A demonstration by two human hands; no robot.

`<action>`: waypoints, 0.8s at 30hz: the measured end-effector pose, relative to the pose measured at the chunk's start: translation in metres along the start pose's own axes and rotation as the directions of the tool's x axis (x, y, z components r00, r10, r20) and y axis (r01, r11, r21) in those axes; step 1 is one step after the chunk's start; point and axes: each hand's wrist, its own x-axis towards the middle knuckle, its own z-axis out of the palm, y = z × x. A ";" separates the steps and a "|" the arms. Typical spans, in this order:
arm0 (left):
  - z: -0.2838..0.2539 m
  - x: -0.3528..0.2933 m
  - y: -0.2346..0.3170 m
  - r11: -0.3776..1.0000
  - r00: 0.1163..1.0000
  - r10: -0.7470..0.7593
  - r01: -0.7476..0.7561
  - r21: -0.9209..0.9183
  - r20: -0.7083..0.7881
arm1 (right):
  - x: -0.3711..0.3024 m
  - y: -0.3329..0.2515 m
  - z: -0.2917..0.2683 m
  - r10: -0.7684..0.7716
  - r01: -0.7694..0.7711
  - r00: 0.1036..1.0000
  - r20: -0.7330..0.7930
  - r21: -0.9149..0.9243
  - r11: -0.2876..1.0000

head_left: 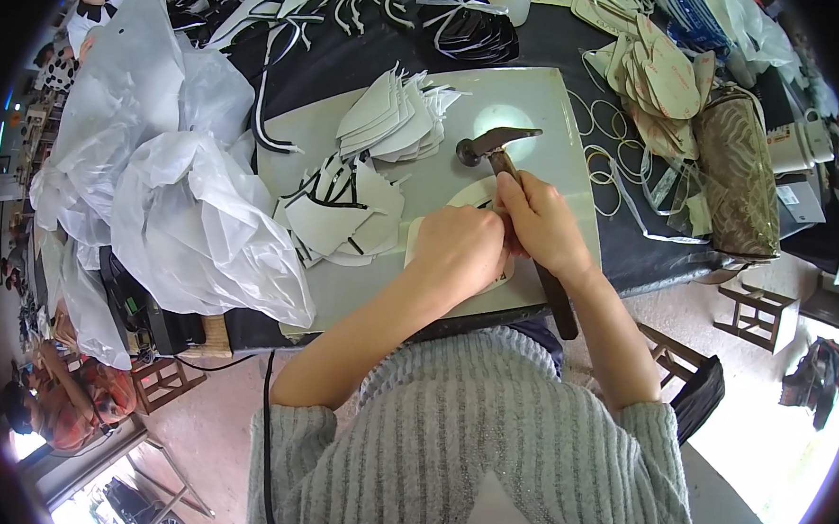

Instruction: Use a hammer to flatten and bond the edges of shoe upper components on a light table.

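My right hand (547, 221) is closed round the wooden handle of a hammer (515, 134), whose dark metal head points away from me above the board. Beside it, my left hand (460, 248) is curled like a fist, its fingertips hidden. Under both hands lies a flat cream-coloured piece (472, 195) with dark marks, mostly covered, on a grey-green board (505, 81). To the left, white cut pieces with black edging (344, 222) lie in an overlapping pile. Farther back is a stack of plain white cut pieces (389, 118) with loose strip ends.
Crumpled translucent plastic bags (204, 213) fill the left side. At the right are beige cut pieces (657, 80), looped cords (614, 168) and a patterned brown roll (739, 174). Black bundled pieces (465, 32) lie at the back. A wooden stool (758, 316) stands on the floor, right.
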 end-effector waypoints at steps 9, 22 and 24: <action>-0.102 -0.059 -0.068 0.689 0.742 -0.433 -0.095 -0.719 -0.512 | -0.005 -0.014 -0.004 0.138 -0.158 0.984 0.112 0.199 0.967; -0.087 -0.005 -0.091 0.960 0.840 -0.246 0.140 -0.244 -0.484 | -0.001 -0.010 -0.022 0.142 -0.156 0.980 0.141 0.093 0.983; -0.074 0.024 -0.158 0.962 0.778 -0.208 0.055 -0.266 -0.593 | 0.001 -0.016 -0.017 0.104 -0.126 0.976 0.189 0.110 0.986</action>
